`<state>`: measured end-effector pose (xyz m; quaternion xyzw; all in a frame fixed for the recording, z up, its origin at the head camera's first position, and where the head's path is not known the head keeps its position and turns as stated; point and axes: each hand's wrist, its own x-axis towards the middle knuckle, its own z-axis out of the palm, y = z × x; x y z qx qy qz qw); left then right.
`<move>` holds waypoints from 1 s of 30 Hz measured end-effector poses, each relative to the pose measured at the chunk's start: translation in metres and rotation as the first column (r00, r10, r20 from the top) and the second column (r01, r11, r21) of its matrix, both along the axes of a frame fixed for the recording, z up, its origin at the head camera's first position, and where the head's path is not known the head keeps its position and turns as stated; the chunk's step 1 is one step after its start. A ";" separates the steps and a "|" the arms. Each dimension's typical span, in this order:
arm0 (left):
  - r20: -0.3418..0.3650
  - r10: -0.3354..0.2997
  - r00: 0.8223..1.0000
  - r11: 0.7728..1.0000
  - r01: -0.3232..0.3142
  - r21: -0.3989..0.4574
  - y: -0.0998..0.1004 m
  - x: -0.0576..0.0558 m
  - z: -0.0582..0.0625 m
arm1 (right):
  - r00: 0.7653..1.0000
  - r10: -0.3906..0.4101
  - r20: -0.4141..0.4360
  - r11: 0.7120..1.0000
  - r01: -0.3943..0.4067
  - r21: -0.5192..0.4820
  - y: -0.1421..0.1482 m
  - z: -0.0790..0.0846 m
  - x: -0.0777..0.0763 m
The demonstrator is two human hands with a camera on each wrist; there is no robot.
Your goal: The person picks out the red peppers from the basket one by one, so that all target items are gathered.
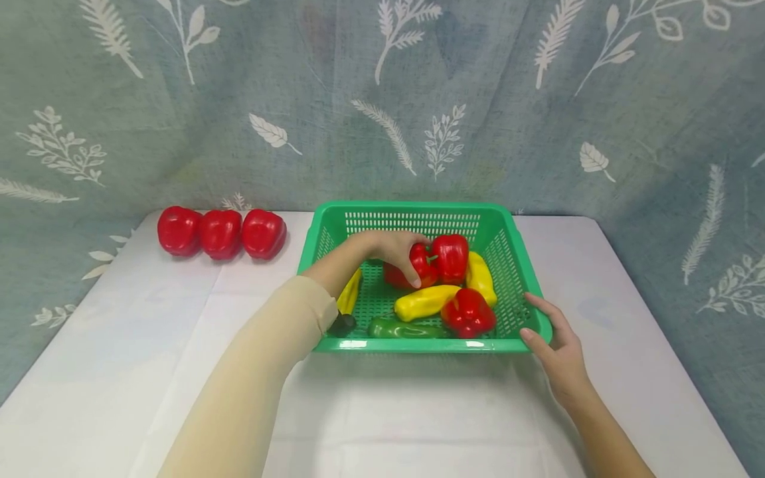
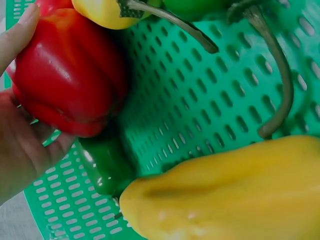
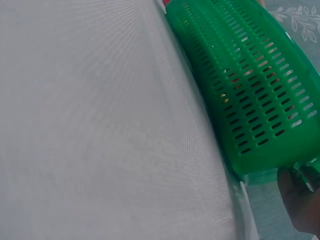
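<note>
My left hand (image 1: 396, 249) reaches into a green plastic basket (image 1: 412, 208) and grips a red bell pepper (image 1: 425, 264). In the left wrist view, the thumb lies on one side of that pepper and fingers on the other. Two more red bell peppers, one behind (image 1: 451, 257) and one in front (image 1: 469, 313), lie in the basket. With them are yellow peppers (image 1: 425, 303) and a long green pepper (image 1: 409, 328). My right hand (image 1: 564, 358) holds the basket's near right corner, thumb at the rim.
Three red bell peppers (image 1: 221, 234) sit in a row on the white-covered table (image 1: 239, 318), left of the basket. A dark purple-black item (image 1: 342, 325) shows partly at the basket's near left corner. Behind the table hangs a leaf-patterned grey-green cloth (image 1: 335, 133).
</note>
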<state>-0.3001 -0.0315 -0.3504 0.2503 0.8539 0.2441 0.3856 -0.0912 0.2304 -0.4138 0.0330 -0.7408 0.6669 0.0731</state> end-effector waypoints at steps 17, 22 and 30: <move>-0.045 -0.002 0.999 0.996 0.006 0.085 -0.020 -0.001 0.034 | 1.000 -0.010 -0.011 1.000 0.010 0.019 0.000 0.000 0.000; -0.047 0.017 0.999 0.984 -0.008 0.177 -0.031 0.002 0.044 | 1.000 -0.012 -0.005 1.000 0.012 0.023 0.000 0.001 0.000; -0.118 0.088 0.989 0.937 -0.042 0.347 -0.046 0.002 0.051 | 1.000 -0.009 -0.001 1.000 0.009 0.016 0.000 0.001 0.000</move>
